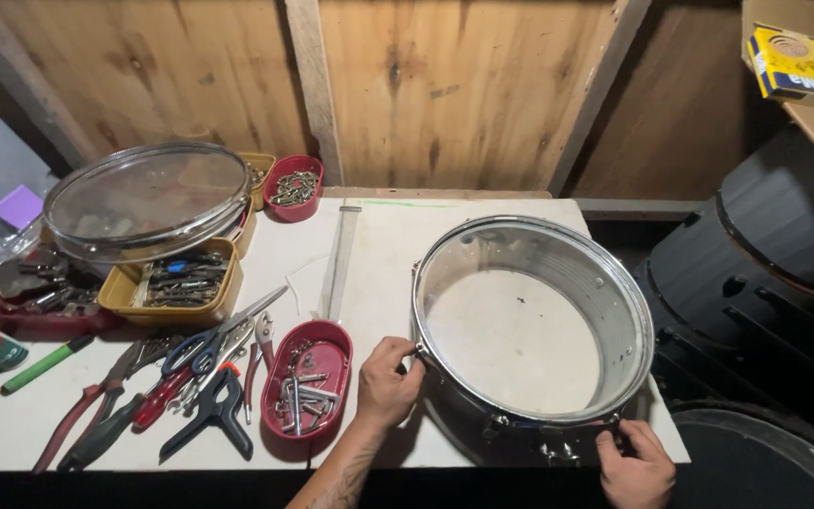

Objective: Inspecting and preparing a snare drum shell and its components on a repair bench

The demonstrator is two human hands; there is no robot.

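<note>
A bare metal drum shell (531, 325), open at the top, stands on the right half of the white bench (379, 245). The left hand (388, 382) grips its rim at about nine o'clock, fingers curled over a lug there. The right hand (635, 464) grasps hardware on the shell's near side at about five o'clock. At nine o'clock from the shell lies a red oval tray (308, 379) of bolts, with pliers (105, 396) and clamps beyond. A clear drumhead (148, 200) rests at ten o'clock on yellow trays.
</note>
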